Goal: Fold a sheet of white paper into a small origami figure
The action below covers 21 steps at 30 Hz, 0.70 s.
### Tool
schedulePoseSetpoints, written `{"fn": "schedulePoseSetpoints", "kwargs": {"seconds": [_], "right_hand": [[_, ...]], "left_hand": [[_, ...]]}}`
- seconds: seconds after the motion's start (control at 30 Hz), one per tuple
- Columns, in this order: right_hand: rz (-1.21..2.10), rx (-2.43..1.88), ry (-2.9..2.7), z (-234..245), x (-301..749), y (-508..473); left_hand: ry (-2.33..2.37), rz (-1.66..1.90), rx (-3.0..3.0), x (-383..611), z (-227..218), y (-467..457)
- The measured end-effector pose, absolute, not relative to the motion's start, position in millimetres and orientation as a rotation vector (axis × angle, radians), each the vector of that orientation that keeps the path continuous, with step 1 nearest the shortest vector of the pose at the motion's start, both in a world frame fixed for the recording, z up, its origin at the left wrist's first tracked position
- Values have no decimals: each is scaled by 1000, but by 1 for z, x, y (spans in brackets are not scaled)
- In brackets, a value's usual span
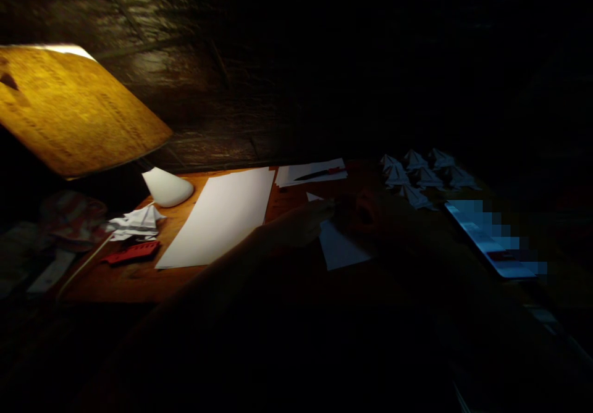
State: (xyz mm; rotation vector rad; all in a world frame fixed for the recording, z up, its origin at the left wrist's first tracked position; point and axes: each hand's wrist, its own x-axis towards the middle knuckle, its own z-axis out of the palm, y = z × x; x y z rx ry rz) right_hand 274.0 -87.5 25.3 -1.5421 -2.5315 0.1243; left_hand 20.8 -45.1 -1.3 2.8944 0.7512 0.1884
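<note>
In the dim middle of the table, my left hand [308,226] reaches over a white sheet of paper [345,249], its fingers drawn together. My right hand [368,209] is close beside it on the right, mostly in shadow, with its fingers curled. Their fingertips nearly meet above the sheet. Darkness hides what they pinch. One corner of the paper shows beyond my left hand, and a wider part lies below the hands.
A lit lamp [83,110] with a white base [167,187] stands left. Nearby are a large paper stack [222,221], a folded paper shape [136,223] and a red object [132,252]. A knife [319,173] lies on papers behind. Several folded paper shapes [424,176] and a glowing phone [491,243] are right.
</note>
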Motion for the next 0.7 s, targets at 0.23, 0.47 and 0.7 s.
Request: {"fn": "schedulePoseSetpoints", "kwargs": {"seconds": [0.23,0.47,0.7], "right_hand": [[168,-1424,-2503,28,256,-92],[179,-1459,-2457,28,251,-97],[133,-1537,-2357,23,253,-94]], "left_hand": [[696,246,2908,27,-1,-44],[742,278,2889,28,4,-46],[751,255,2892,28,7,-46]]}}
